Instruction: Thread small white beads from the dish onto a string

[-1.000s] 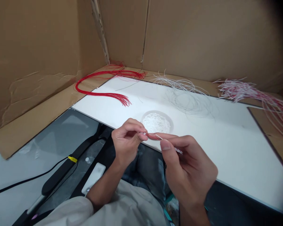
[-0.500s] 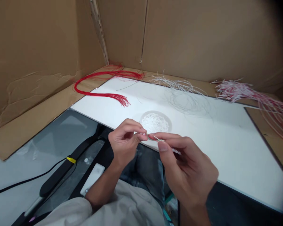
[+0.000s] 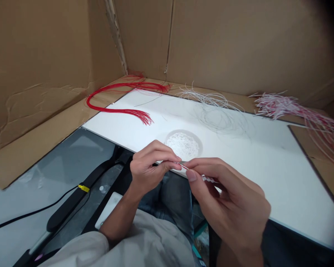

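Observation:
My left hand is closed in a pinch, its thumb and forefinger gripping the left end of a short stretch of thin white-and-red wire. My right hand pinches the same wire a little to the right, the two sets of fingertips almost meeting. White beads show in a row beneath the right fingers, and the rest of that strand is hidden in the palm. Just behind the hands, a round shallow dish holds many small white beads.
On the white table, a bundle of red wires curves at the back left. Loose white wires lie at the back. A pink-and-white bundle is at the right. Cardboard walls enclose the table. A white phone-like object lies lower left.
The small white beads at my left fingertips have gone out of sight. My left fingers have shifted slightly right onto the wire; my right hand has moved slightly right and down.

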Available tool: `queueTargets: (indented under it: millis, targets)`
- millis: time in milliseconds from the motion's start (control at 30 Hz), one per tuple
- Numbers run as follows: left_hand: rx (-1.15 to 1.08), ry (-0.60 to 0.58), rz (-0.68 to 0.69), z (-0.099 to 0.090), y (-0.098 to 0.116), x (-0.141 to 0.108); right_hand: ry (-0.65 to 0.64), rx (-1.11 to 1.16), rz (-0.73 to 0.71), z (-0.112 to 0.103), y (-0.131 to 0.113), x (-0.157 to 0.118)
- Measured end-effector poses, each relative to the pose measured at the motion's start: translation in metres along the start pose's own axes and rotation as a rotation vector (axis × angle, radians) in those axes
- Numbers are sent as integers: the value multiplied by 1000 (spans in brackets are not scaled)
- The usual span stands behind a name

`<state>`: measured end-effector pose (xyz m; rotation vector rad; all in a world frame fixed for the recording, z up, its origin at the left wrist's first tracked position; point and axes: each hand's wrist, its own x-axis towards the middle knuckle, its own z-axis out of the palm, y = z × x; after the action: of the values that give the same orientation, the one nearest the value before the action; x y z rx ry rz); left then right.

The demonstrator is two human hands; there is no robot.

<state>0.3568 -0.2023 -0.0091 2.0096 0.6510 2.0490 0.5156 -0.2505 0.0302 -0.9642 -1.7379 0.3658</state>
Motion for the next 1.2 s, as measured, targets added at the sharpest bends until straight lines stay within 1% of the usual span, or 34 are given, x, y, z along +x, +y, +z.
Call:
queueTargets:
  millis: [333,667,900,967,1100,1167,1200]
  targets:
    - [21,-15,6,1,1,-2,-8,-15,13,0,-1,-1]
    - [12,-2,-1,2,1,-3,-8,-3,33,2,1,-1]
    - [17,-50,-8,1,1,-3,-31,-7,81,-1,1,-1]
    - [31,-53,-5,1,1,-3,11,-18,136,-1,1,-1]
    - [71,-57,17,1,1,-2,241,-59,257,6,4,-4]
    - [86,-77,19,1,0,-4,297,-100,265,9,6,-5]
    - [91,-88,16,1,0,-5,298,-118,261,10,7,-5]
